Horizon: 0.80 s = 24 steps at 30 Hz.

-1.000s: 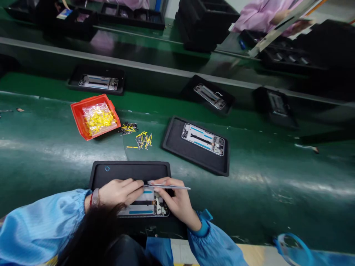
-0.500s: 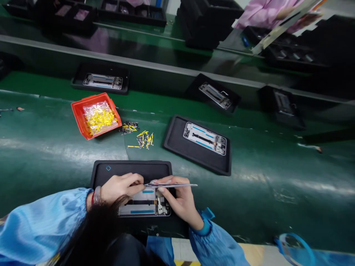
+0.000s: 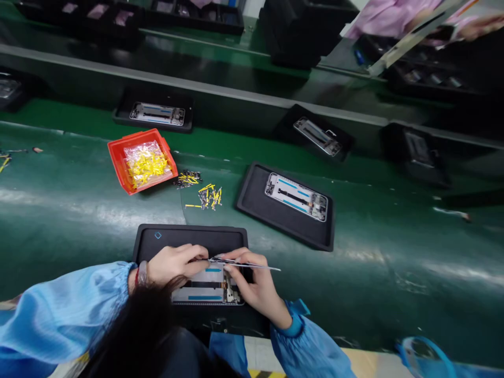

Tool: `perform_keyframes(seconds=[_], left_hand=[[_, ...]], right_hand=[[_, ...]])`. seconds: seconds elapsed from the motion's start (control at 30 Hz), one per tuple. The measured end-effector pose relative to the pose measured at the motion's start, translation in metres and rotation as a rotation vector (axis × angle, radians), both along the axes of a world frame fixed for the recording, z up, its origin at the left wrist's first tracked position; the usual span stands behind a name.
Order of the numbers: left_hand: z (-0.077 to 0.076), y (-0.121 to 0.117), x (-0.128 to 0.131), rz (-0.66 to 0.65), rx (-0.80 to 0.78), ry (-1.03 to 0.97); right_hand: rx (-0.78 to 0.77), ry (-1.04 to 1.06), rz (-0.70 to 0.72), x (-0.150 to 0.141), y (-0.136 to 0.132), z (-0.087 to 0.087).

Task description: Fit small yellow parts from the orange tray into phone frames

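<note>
A phone frame (image 3: 202, 292) with blue strips and a dark ribbon cable lies in a black tray (image 3: 189, 237) at the front edge of the bench. My right hand (image 3: 258, 281) pinches a pair of metal tweezers (image 3: 268, 267), held nearly level across the frame's far edge. At the tweezers' left end, my left hand (image 3: 177, 264) is closed, thumb and fingers together; whatever is between them is hidden or too small to make out. Both hands rest over the frame and cover part of it. Dark hair hides its near left corner.
A red bin (image 3: 122, 170) holds bagged yellow parts (image 3: 147, 164). Beside it lie small yellow and metal pieces (image 3: 210, 197). Another black tray (image 3: 252, 207) carries a phone frame (image 3: 297, 196). More trays line the back of the bench; a person in a pink sleeve (image 3: 380, 18) is across it.
The view has swung slightly, so the bench things sit further right. The tweezers' right end tips a little lower. Both hands keep their place at the frame's far edge.
</note>
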State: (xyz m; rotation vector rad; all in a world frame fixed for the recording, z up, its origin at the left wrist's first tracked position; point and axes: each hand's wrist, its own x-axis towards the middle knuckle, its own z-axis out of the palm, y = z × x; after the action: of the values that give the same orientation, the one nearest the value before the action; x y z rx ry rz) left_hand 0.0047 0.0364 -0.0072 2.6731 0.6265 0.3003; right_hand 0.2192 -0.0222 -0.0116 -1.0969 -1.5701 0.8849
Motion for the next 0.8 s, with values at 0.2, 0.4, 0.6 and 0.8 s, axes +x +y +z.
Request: perform_keyframes(seconds=[0.2, 0.4, 0.6, 0.8], left_hand=[[0.006, -0.001, 0.004, -0.025, 0.1, 0.037], [0.008, -0.003, 0.01, 0.047, -0.046, 0.108], [0.014, -0.003, 0.017, 0.219, -0.361, 0.203], [0.015, -0.003, 0.02, 0.3, -0.487, 0.201]], right_hand=[[0.004, 0.017, -0.017, -0.001, -0.003, 0.001], [0.067, 0.246, -0.25, -0.002, -0.008, 0.007], [0.073, 0.136, -0.087, -0.006, -0.01, 0.003], [0.066, 0.113, -0.08, -0.006, -0.008, 0.003]])
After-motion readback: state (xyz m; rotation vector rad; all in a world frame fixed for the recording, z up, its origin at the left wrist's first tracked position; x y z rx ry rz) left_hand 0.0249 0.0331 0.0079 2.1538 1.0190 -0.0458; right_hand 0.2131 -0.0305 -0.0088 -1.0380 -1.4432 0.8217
